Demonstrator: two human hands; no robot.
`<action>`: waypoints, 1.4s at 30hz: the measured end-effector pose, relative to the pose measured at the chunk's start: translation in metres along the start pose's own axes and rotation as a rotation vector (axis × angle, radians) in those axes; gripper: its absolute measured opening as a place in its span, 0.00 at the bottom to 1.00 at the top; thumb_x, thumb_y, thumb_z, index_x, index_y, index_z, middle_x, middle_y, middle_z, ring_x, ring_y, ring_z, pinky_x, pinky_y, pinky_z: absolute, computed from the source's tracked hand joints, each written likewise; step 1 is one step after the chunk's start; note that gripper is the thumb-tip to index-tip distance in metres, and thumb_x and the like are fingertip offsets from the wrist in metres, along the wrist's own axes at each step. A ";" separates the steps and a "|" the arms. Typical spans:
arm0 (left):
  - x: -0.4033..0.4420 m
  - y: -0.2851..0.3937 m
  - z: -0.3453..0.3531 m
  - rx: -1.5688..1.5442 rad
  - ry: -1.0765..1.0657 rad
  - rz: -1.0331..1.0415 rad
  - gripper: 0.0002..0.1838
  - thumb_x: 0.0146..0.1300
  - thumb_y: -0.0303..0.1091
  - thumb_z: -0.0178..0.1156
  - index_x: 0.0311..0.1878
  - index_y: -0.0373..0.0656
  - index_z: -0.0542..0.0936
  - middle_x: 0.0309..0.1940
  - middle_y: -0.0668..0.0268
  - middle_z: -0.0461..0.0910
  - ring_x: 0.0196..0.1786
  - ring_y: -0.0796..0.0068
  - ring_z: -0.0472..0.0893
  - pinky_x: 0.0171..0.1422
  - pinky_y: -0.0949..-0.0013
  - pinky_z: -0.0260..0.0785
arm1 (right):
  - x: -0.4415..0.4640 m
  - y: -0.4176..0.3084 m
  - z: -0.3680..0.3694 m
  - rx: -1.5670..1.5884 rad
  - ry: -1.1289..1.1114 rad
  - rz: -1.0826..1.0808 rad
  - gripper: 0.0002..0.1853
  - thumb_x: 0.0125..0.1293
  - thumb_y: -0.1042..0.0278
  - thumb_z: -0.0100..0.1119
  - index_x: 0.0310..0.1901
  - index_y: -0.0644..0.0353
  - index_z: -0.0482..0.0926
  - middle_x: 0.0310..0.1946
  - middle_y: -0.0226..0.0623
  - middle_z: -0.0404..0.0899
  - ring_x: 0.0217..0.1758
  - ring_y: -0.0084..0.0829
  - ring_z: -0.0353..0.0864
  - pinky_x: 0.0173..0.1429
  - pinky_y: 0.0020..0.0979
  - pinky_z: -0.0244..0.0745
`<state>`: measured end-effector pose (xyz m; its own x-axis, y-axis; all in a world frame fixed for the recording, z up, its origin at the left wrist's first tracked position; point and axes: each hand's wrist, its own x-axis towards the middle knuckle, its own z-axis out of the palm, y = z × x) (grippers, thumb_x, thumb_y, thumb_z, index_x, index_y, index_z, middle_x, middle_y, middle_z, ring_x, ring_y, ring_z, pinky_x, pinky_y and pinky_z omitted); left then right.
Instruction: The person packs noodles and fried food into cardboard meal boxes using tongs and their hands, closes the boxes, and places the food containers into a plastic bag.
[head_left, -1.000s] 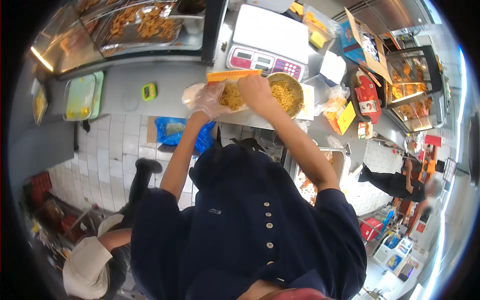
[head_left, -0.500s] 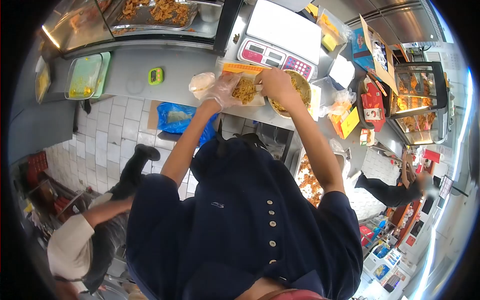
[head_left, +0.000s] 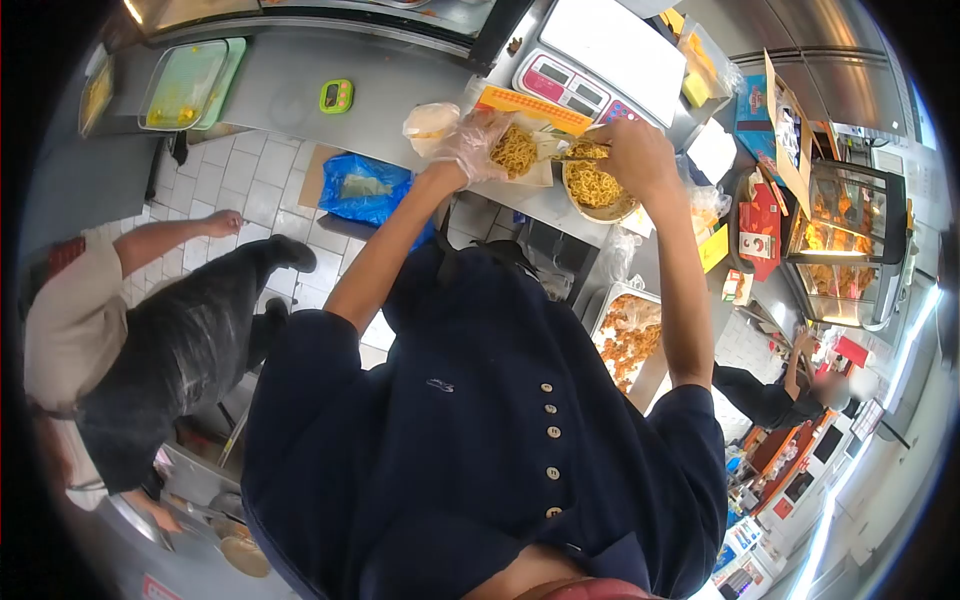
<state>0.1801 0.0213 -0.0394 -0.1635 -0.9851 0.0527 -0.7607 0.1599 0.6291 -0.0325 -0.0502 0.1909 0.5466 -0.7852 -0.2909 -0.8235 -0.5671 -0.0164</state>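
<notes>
My left hand (head_left: 468,150), in a clear plastic glove, is closed on the side of an open paper food box (head_left: 541,174). Inside the box lies a portion of yellow noodles (head_left: 514,151). My right hand (head_left: 640,155), which looks bare, is closed on a thin utensil (head_left: 572,157) whose exact kind I cannot make out. Its end reaches over the rim of a round bowl (head_left: 608,213) that holds more noodles (head_left: 595,187). An orange checked paper flap (head_left: 533,108) stands behind the box. Left of my gloved hand is a crumpled white wrapper or cup (head_left: 429,124).
A weighing scale (head_left: 610,60) sits behind the bowl. Leftward on the counter are a green timer (head_left: 336,96) and a tray (head_left: 184,86). A pan of fried pieces (head_left: 628,335) is near my right elbow. Co-workers (head_left: 150,330) stand on both sides.
My right hand has shifted from beside the box to over the bowl's right side, uncovering the noodles and utensil. My view has turned slightly; the co-worker at left has moved an arm.
</notes>
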 end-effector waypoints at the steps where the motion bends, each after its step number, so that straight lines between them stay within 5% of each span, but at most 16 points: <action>1: 0.000 0.000 -0.002 -0.001 0.003 -0.004 0.60 0.44 0.41 0.80 0.80 0.47 0.58 0.77 0.50 0.62 0.79 0.48 0.60 0.84 0.57 0.53 | 0.000 0.000 -0.003 -0.020 -0.054 0.030 0.18 0.54 0.70 0.71 0.49 0.50 0.90 0.36 0.46 0.88 0.44 0.46 0.88 0.52 0.44 0.82; 7: -0.016 -0.007 0.012 -0.085 -0.091 0.042 0.62 0.46 0.49 0.79 0.82 0.47 0.54 0.79 0.49 0.57 0.82 0.46 0.55 0.85 0.55 0.51 | 0.020 0.000 0.036 0.224 -0.104 -0.110 0.18 0.55 0.69 0.71 0.49 0.52 0.89 0.35 0.46 0.88 0.43 0.48 0.88 0.51 0.44 0.82; 9: 0.002 -0.008 -0.004 0.105 -0.140 -0.022 0.63 0.48 0.56 0.76 0.84 0.51 0.51 0.78 0.44 0.58 0.80 0.45 0.59 0.84 0.54 0.52 | 0.026 -0.017 0.039 -0.078 -0.011 -0.011 0.18 0.52 0.69 0.73 0.47 0.56 0.89 0.36 0.48 0.88 0.43 0.49 0.88 0.51 0.44 0.82; 11: 0.001 -0.004 -0.005 0.058 -0.109 -0.007 0.63 0.48 0.56 0.76 0.84 0.52 0.51 0.78 0.45 0.58 0.80 0.45 0.58 0.84 0.54 0.52 | 0.027 -0.013 0.039 0.269 -0.057 -0.143 0.12 0.57 0.75 0.64 0.43 0.56 0.89 0.34 0.52 0.86 0.41 0.50 0.88 0.48 0.46 0.83; 14: -0.004 -0.001 -0.012 0.065 -0.088 -0.044 0.63 0.44 0.49 0.79 0.82 0.46 0.54 0.79 0.45 0.55 0.81 0.45 0.56 0.84 0.56 0.52 | 0.035 -0.016 0.055 0.116 0.062 -0.065 0.13 0.57 0.76 0.65 0.43 0.56 0.89 0.35 0.52 0.86 0.42 0.50 0.88 0.48 0.46 0.82; 17: -0.001 -0.003 -0.012 0.077 -0.146 -0.057 0.64 0.47 0.55 0.77 0.84 0.54 0.50 0.80 0.49 0.55 0.81 0.46 0.57 0.83 0.54 0.53 | 0.035 -0.019 0.053 0.113 0.081 -0.044 0.13 0.56 0.76 0.67 0.44 0.56 0.90 0.35 0.52 0.87 0.41 0.51 0.88 0.47 0.46 0.82; 18: -0.001 -0.001 -0.012 0.072 -0.144 -0.057 0.64 0.47 0.55 0.77 0.84 0.54 0.50 0.79 0.49 0.55 0.81 0.46 0.57 0.83 0.54 0.53 | 0.037 -0.016 0.055 0.087 0.035 -0.020 0.18 0.51 0.73 0.74 0.47 0.54 0.90 0.36 0.49 0.88 0.42 0.47 0.88 0.51 0.43 0.82; 26: -0.005 0.001 -0.014 0.046 -0.099 -0.048 0.64 0.44 0.50 0.80 0.83 0.51 0.52 0.78 0.46 0.56 0.77 0.43 0.61 0.81 0.54 0.55 | 0.018 -0.007 0.032 0.246 -0.061 -0.087 0.19 0.51 0.69 0.75 0.47 0.56 0.90 0.38 0.46 0.88 0.44 0.46 0.88 0.51 0.43 0.82; 34: -0.002 0.002 -0.015 0.055 -0.088 -0.070 0.62 0.45 0.47 0.80 0.82 0.54 0.54 0.75 0.48 0.63 0.77 0.46 0.62 0.81 0.54 0.56 | 0.021 -0.020 0.013 -0.318 -0.028 -0.088 0.05 0.58 0.71 0.65 0.33 0.57 0.89 0.31 0.46 0.87 0.39 0.44 0.90 0.42 0.41 0.85; 42: -0.005 0.001 -0.016 0.112 -0.151 -0.080 0.62 0.49 0.55 0.76 0.84 0.55 0.50 0.80 0.49 0.56 0.82 0.48 0.55 0.85 0.55 0.50 | 0.058 -0.054 0.051 -0.412 -0.096 -0.123 0.06 0.61 0.71 0.61 0.32 0.56 0.88 0.33 0.41 0.89 0.39 0.38 0.91 0.39 0.35 0.85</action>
<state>0.1899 0.0252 -0.0261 -0.1858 -0.9757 -0.1163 -0.8389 0.0959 0.5357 0.0358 -0.0530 0.1262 0.6040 -0.6903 -0.3983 -0.6132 -0.7218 0.3209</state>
